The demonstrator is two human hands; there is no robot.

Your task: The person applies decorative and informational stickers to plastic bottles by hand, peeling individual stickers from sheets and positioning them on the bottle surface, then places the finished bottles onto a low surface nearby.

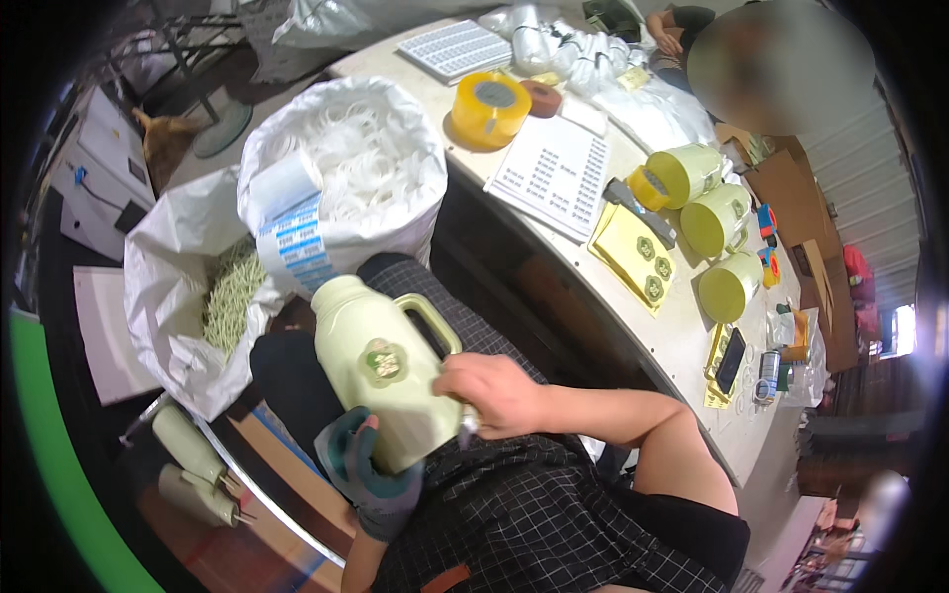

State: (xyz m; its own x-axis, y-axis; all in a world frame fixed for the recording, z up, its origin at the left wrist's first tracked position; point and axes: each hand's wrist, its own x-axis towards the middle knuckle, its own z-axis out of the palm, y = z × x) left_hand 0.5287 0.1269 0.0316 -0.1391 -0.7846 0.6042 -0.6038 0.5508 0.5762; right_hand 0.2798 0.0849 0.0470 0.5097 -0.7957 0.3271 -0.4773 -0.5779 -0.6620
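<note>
A pale green plastic jug body (pixel 382 370) with a loop handle and a flower-shaped sticker (pixel 383 362) lies tilted across my lap. My left hand (pixel 371 463), in a grey-green glove with a bare fingertip showing, grips its lower end. Bare and curled, my right hand (pixel 493 396) is at the jug's side below the handle, with a small shiny object partly hidden under the fingers. I cannot tell what that object is. Yellow sheets with the same flower stickers (pixel 634 256) lie on the table.
White sacks of clear plastic rings (pixel 437 159) and pale green parts (pixel 233 296) stand ahead. The table (pixel 630 326) holds tape rolls (pixel 489 111), printed sheets (pixel 552 174), several green jug bodies (pixel 730 287) and a phone (pixel 731 361). More jug bodies (pixel 189 445) lie lower left. Another person (pixel 667 41) sits across.
</note>
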